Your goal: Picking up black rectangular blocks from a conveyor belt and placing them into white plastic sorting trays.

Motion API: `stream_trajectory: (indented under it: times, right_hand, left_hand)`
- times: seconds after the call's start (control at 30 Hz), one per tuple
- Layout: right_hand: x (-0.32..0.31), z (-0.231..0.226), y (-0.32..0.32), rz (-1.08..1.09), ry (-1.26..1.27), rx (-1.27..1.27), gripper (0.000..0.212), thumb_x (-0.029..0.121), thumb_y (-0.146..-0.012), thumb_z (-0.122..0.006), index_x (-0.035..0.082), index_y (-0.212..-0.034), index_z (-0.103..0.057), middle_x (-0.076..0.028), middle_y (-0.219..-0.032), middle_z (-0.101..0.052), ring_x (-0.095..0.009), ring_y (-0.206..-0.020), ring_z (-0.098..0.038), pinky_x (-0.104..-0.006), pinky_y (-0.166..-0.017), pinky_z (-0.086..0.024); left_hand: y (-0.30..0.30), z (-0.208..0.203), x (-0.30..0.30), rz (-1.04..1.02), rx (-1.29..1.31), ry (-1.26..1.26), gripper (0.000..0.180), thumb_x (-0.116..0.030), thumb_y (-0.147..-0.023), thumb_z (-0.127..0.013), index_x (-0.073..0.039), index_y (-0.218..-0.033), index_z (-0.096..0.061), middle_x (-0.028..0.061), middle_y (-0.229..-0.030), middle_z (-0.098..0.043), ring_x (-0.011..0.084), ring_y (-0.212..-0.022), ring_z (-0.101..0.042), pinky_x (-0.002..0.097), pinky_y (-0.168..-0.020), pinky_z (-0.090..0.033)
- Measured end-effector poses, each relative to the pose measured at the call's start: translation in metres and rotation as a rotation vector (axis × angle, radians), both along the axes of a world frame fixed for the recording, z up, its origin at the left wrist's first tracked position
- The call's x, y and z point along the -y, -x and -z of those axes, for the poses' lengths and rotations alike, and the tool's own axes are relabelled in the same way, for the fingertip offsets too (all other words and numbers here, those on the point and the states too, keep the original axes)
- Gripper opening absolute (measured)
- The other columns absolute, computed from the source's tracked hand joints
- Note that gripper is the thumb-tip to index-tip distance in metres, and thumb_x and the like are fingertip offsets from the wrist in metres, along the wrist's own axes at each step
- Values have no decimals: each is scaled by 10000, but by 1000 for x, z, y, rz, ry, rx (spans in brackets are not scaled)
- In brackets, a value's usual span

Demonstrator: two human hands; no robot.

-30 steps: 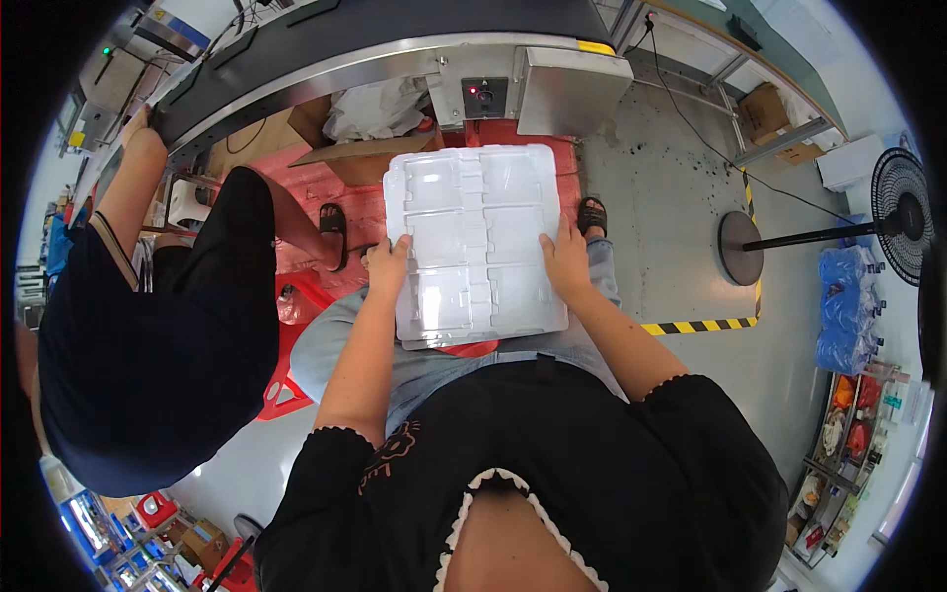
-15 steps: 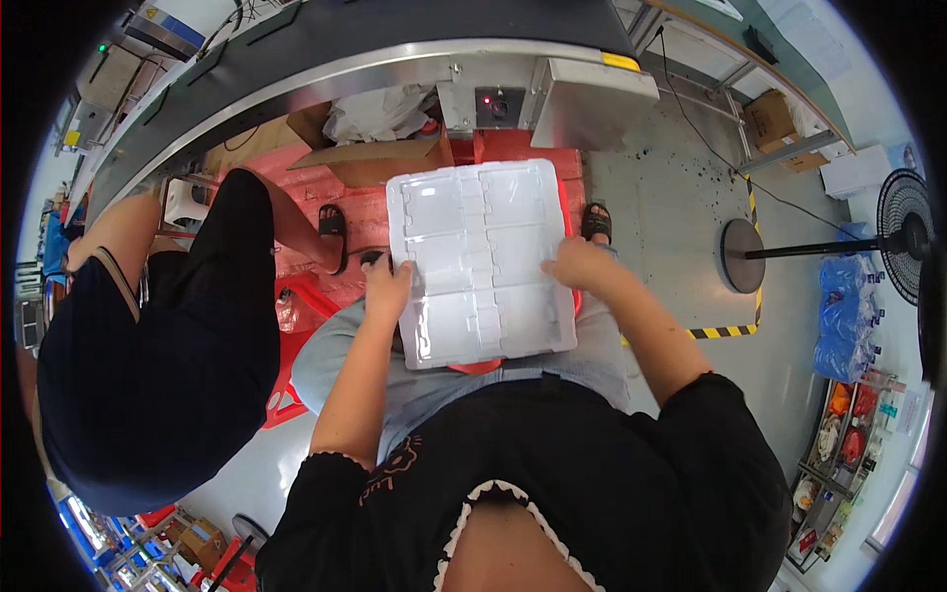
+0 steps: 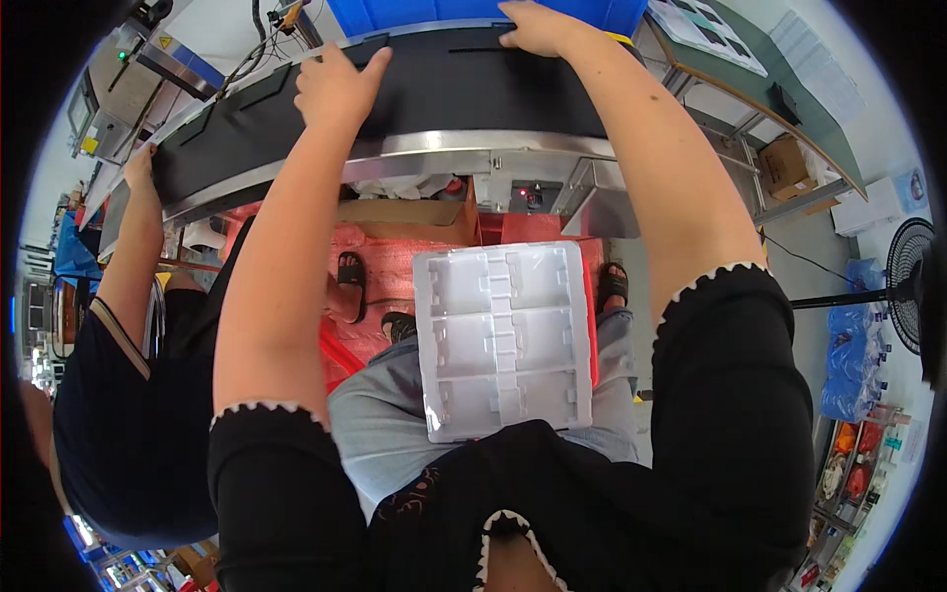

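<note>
Both arms stretch forward over a black conveyor belt (image 3: 444, 94). My left hand (image 3: 335, 87) hovers above the belt, thumb and fingers spread with nothing between them. Beside its fingertips lies a thin dark flat piece (image 3: 371, 39) at the belt's far edge. Farther right, my right hand (image 3: 541, 28) reaches to the far edge in front of a blue bin (image 3: 434, 14), thumb and fingers apart. Another dark flat piece (image 3: 477, 48) lies just left of its thumb. On my lap rests a white plastic tray (image 3: 501, 340) with several compartments, touched by neither hand.
At the left a co-worker's hand (image 3: 140, 163) is at the belt's near edge. A cardboard box (image 3: 409, 219) stands under the conveyor. To the right are a green-topped table (image 3: 760, 59), a black fan (image 3: 903, 281) and blue-wrapped bottles (image 3: 850, 345).
Both hands have let go of the white tray and moved forward over the belt. The tray stays on my lap. A blue bin now shows beyond the belt as the view has tilted up.
</note>
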State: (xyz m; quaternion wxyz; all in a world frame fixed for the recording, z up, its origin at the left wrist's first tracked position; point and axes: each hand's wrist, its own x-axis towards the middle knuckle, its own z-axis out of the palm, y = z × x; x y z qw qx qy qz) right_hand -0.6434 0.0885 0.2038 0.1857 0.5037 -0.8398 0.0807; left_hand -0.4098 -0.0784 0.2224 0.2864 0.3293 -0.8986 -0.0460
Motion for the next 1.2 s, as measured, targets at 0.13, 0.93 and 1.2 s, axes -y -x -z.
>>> stream_trajectory:
  times: [0.13, 0.93, 1.2]
  right_hand:
    - [-7, -65, -79, -47, -130, 145, 461, 325, -733, -679, -40, -1008, -622, -249, -1113, -571, -355, -1075, -534, -400, -923, -429]
    - [-162, 153, -281, 354, -498, 809, 507, 497, -849, -513, 14, -824, -666, -204, -858, -646, -365, -842, -626, -466, -711, -498]
    - [-142, 35, -276, -38, 72, 961, 326, 285, -855, -624, 1, -701, -579, -64, -591, -490, -123, -572, -437, -280, -554, -392]
  left_hand:
    - [17, 3, 26, -225, 157, -49, 895, -673, -695, -604, 17, -1244, -450, 222, -1235, -513, 354, -1170, -475, 530, -929, -354]
    - [-201, 152, -104, 819, 214, -188, 793, -235, -662, -741, -3, -1321, -365, 178, -1326, -392, 346, -1213, -387, 469, -1017, -308]
    - [-218, 187, -109, 716, 710, -26, 673, -4, -758, -508, -74, -1395, -302, 70, -1508, -179, 250, -1391, -179, 507, -1092, -182]
